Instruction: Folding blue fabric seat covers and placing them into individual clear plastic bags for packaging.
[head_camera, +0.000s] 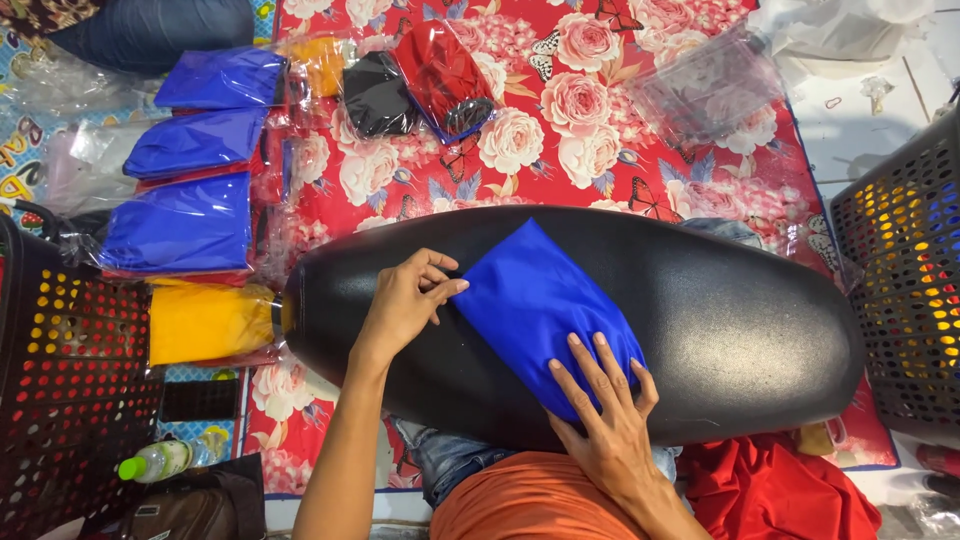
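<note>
1. Nearest: orange shirt hem (530, 505) and denim at bottom edge, loose red cloth (780, 490) bunched at lower right.
2. Right hand (605, 415) lies flat, fingers spread, pressing the near end of a folded blue fabric (535, 300); no pinch.
3. Left hand (405, 300) has its fingertips drawn together on the fabric's left edge, pinching it lightly.
4. Blue fabric is smooth and matte, a folded oblong lying diagonally across the middle of a black motorcycle seat (740, 320), which is long, rounded, grainy leatherette with a slight sheen.
5. Sides: perforated black plastic baskets, left (70, 400) and right (905, 300); green-capped bottle (160, 460) lower left.
6. Left of seat: glossy clear bags of folded cloth, yellow pack (205, 320) then blue packs (185, 225).
7. Far: red rose-print mat (590, 130), black pack (378, 95), red pack (440, 75), empty clear bag (710, 90).
</note>
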